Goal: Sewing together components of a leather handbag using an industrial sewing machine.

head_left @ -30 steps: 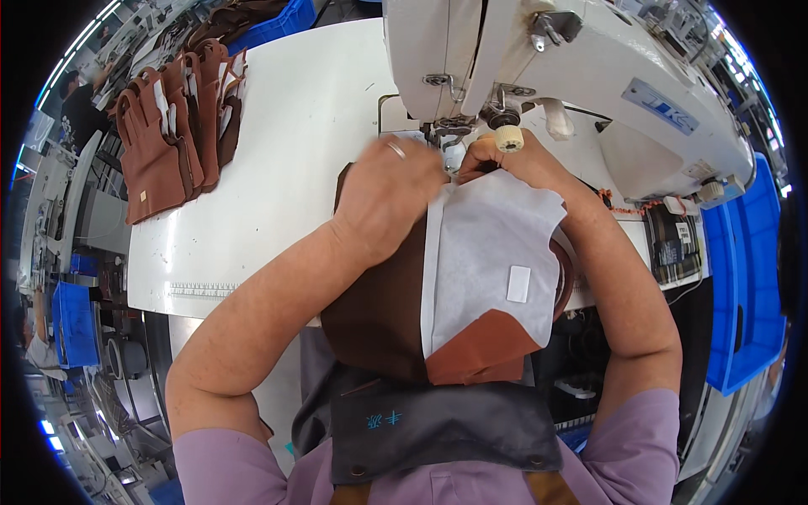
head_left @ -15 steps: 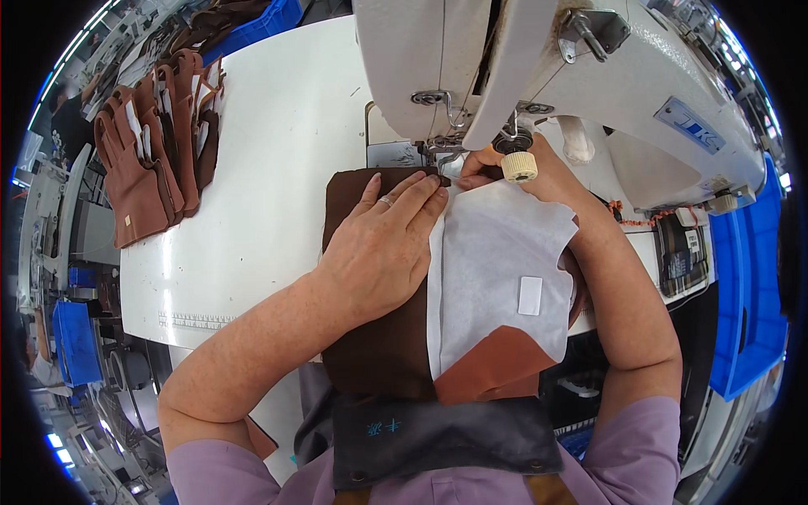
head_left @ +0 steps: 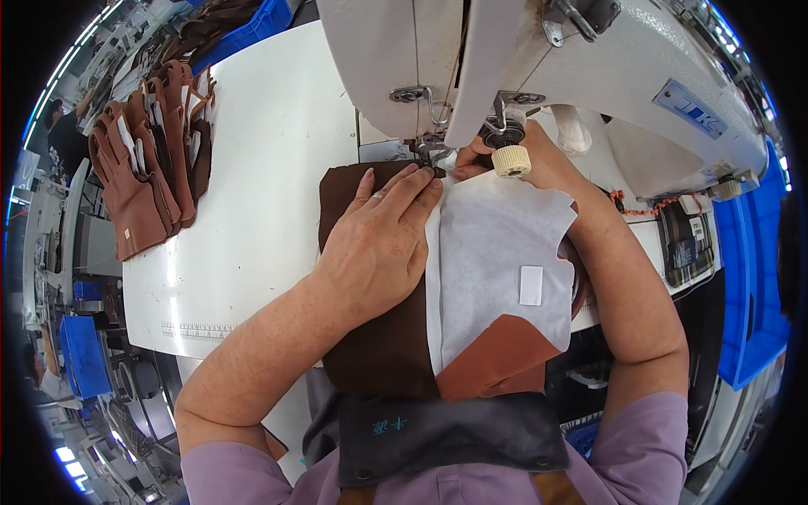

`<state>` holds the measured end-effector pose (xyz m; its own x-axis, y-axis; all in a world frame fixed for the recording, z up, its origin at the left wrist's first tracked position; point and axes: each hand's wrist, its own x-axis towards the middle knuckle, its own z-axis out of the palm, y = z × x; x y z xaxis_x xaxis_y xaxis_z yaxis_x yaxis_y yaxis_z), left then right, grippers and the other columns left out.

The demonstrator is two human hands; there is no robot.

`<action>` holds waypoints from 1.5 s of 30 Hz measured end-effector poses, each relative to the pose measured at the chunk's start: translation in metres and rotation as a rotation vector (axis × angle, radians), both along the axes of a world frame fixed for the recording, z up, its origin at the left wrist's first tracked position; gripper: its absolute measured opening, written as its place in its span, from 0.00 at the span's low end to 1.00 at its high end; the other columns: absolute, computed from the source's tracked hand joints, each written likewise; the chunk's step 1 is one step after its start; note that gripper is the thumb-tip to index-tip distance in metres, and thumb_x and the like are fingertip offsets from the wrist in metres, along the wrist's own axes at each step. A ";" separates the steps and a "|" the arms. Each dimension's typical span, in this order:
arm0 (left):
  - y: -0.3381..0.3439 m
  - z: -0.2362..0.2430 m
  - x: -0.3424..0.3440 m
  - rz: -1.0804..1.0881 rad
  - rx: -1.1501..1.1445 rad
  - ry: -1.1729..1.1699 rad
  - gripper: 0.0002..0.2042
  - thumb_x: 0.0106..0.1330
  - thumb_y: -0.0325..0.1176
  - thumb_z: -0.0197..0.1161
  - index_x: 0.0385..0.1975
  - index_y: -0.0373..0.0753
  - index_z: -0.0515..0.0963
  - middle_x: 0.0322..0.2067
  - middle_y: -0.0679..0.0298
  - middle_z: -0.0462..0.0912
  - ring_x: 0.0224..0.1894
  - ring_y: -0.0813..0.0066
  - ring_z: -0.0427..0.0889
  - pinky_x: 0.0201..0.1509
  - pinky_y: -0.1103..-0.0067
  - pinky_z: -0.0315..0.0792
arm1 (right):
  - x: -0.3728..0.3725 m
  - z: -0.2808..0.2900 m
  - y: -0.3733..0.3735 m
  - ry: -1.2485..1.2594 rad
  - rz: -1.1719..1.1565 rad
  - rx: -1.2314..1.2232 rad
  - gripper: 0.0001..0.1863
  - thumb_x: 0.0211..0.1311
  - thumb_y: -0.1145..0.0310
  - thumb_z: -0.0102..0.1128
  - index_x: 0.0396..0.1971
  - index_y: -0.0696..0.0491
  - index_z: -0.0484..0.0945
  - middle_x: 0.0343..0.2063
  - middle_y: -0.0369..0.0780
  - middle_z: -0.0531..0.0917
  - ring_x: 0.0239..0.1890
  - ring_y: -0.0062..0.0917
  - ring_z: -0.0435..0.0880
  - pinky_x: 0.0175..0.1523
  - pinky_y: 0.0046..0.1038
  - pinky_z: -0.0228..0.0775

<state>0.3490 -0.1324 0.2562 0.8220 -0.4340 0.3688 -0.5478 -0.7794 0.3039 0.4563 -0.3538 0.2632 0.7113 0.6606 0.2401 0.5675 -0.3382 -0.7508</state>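
Observation:
Under the presser foot (head_left: 431,153) of a white sewing machine (head_left: 665,101) lies the far edge of a dark brown leather piece (head_left: 379,353). Beside it, on its right, is a brown leather piece with white backing (head_left: 497,240), bearing a small white label (head_left: 530,285) and a folded-over reddish-brown corner (head_left: 503,353). My left hand (head_left: 383,231) rests flat on the dark piece, fingers stretched, fingertips just short of the foot. My right hand (head_left: 539,160) is bent in behind the cream knob (head_left: 511,160); its curled fingers pinch the far edge of the white-backed piece, partly hidden.
Several brown leather pieces with handles (head_left: 147,168) are stacked on the left of the white table (head_left: 261,168). A blue bin (head_left: 745,269) stands at the right, another blue crate (head_left: 244,34) at the far left. A patterned pouch (head_left: 686,240) lies right of the machine.
The whole view has shifted slightly. My left fingertips and the leather's far edge are a little closer to the presser foot. Both hands keep much the same pose.

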 end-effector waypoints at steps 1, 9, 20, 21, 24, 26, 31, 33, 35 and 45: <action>0.000 0.000 0.000 -0.003 -0.002 0.001 0.23 0.61 0.20 0.56 0.59 0.31 0.77 0.60 0.52 0.76 0.64 0.53 0.77 0.70 0.50 0.67 | -0.001 -0.001 -0.001 0.005 -0.010 -0.001 0.16 0.53 0.64 0.70 0.35 0.60 0.82 0.31 0.48 0.84 0.36 0.35 0.85 0.40 0.31 0.76; 0.001 0.000 0.002 0.002 0.008 0.009 0.24 0.61 0.20 0.56 0.60 0.32 0.77 0.60 0.52 0.76 0.64 0.53 0.76 0.70 0.51 0.67 | -0.003 -0.002 0.002 0.095 0.001 0.112 0.09 0.58 0.81 0.65 0.34 0.59 0.73 0.33 0.37 0.79 0.36 0.19 0.76 0.45 0.22 0.77; 0.003 -0.001 0.002 -0.013 -0.006 0.000 0.24 0.60 0.20 0.58 0.60 0.31 0.77 0.58 0.51 0.75 0.64 0.51 0.76 0.70 0.52 0.68 | -0.004 0.000 0.003 0.007 -0.017 0.015 0.18 0.56 0.59 0.67 0.39 0.57 0.83 0.34 0.49 0.86 0.38 0.43 0.87 0.42 0.37 0.76; 0.003 -0.001 0.003 -0.012 -0.015 -0.009 0.24 0.60 0.20 0.58 0.60 0.31 0.77 0.58 0.51 0.75 0.64 0.51 0.76 0.70 0.52 0.68 | -0.005 -0.001 0.003 0.023 -0.037 0.028 0.18 0.56 0.59 0.68 0.39 0.57 0.83 0.33 0.48 0.86 0.38 0.42 0.87 0.42 0.36 0.77; 0.005 -0.002 0.006 -0.009 -0.019 -0.013 0.24 0.60 0.20 0.58 0.59 0.31 0.77 0.57 0.51 0.75 0.64 0.51 0.76 0.70 0.53 0.68 | -0.004 -0.003 0.000 0.095 -0.067 0.016 0.16 0.57 0.66 0.72 0.41 0.59 0.82 0.35 0.44 0.86 0.39 0.31 0.87 0.47 0.31 0.80; 0.006 -0.002 0.007 -0.011 -0.015 0.009 0.24 0.60 0.19 0.58 0.59 0.31 0.77 0.57 0.51 0.76 0.63 0.51 0.76 0.71 0.54 0.68 | -0.002 -0.006 0.000 0.154 -0.075 -0.005 0.16 0.57 0.74 0.76 0.42 0.61 0.81 0.37 0.40 0.87 0.41 0.21 0.87 0.52 0.26 0.83; 0.007 -0.002 0.011 -0.021 -0.027 -0.012 0.24 0.59 0.19 0.58 0.59 0.31 0.77 0.56 0.53 0.76 0.62 0.52 0.77 0.71 0.56 0.67 | 0.002 -0.016 0.001 0.185 -0.124 0.070 0.12 0.64 0.75 0.69 0.44 0.62 0.78 0.40 0.44 0.86 0.44 0.26 0.88 0.51 0.27 0.85; 0.007 -0.003 0.012 -0.026 -0.028 -0.007 0.24 0.59 0.19 0.58 0.58 0.31 0.77 0.55 0.53 0.76 0.62 0.52 0.77 0.71 0.56 0.67 | 0.002 -0.016 0.001 0.161 -0.134 0.064 0.10 0.65 0.76 0.67 0.43 0.61 0.77 0.41 0.45 0.86 0.45 0.27 0.88 0.50 0.27 0.85; 0.008 -0.003 0.011 -0.012 -0.018 -0.017 0.23 0.60 0.19 0.58 0.58 0.31 0.77 0.55 0.53 0.76 0.62 0.52 0.77 0.72 0.56 0.67 | 0.000 -0.015 0.002 0.116 -0.144 0.047 0.08 0.67 0.76 0.65 0.41 0.61 0.77 0.41 0.45 0.86 0.46 0.27 0.88 0.50 0.27 0.86; 0.026 0.011 0.021 -0.089 -0.041 0.059 0.21 0.63 0.23 0.55 0.58 0.36 0.79 0.58 0.54 0.77 0.63 0.49 0.76 0.73 0.56 0.65 | -0.008 0.005 0.006 -0.179 0.024 -0.010 0.11 0.64 0.69 0.70 0.37 0.59 0.79 0.32 0.40 0.86 0.38 0.21 0.86 0.46 0.24 0.80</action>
